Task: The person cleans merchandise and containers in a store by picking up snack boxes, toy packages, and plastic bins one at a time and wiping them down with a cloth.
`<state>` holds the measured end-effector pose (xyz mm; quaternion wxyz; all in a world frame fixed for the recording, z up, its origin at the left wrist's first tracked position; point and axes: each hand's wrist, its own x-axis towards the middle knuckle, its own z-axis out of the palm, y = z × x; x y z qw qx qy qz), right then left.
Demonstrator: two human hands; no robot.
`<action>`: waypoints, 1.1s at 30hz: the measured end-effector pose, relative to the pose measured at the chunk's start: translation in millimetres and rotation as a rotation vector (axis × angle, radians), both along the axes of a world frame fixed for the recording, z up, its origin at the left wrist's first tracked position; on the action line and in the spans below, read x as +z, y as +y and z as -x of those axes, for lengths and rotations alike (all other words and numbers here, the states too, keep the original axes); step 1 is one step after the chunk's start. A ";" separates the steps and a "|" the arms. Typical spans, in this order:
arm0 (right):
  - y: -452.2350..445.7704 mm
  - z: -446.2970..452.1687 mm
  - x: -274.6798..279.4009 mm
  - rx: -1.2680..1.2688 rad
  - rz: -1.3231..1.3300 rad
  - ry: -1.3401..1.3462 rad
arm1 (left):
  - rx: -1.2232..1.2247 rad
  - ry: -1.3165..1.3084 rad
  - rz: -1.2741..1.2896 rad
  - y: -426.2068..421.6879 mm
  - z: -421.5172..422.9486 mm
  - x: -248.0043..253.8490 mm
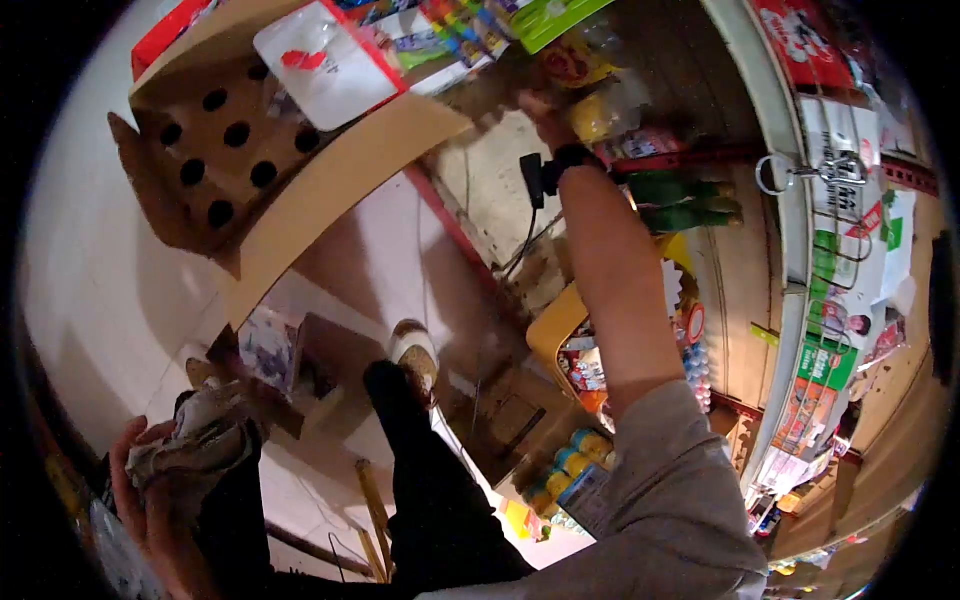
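Note:
At the lower left, my left hand (150, 505) is closed round a crumpled greyish cloth (200, 435). My right arm stretches up to the shelf, a black device with a cable (532, 178) strapped at its wrist. Out beyond it my right hand (545, 115) is small and blurred, so its fingers cannot be read. Right beside that hand are a yellow-and-red packet (575, 62) and a clear packet with yellow contents (595, 115). Under the hand a pale, stained shelf surface (495, 185) shows.
A cardboard box with round holes (190, 140) stands at the upper left, near a white red-edged tray (330, 65). Jars with yellow lids (575, 465) sit in a carton below my arm. Hanging packets line a metal rack (790, 300) on the right. My shoe (415, 355) is on the floor.

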<state>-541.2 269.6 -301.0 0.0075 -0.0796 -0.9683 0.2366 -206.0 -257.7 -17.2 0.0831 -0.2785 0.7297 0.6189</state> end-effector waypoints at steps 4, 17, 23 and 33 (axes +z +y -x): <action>-11.6 -13.2 -6.9 -0.041 -0.048 0.115 | 0.028 0.041 0.096 8.2 1.6 12.3; -243.5 -288.1 15.7 0.607 0.281 -0.538 | 0.395 0.275 0.011 -59.5 -28.5 -23.8; -327.2 -277.4 -44.3 0.505 0.484 -0.567 | 0.425 0.273 -0.223 -54.3 -30.0 -12.6; -355.1 -285.0 25.9 0.512 0.266 -0.600 | 0.411 0.418 -0.386 -100.8 -38.8 -44.4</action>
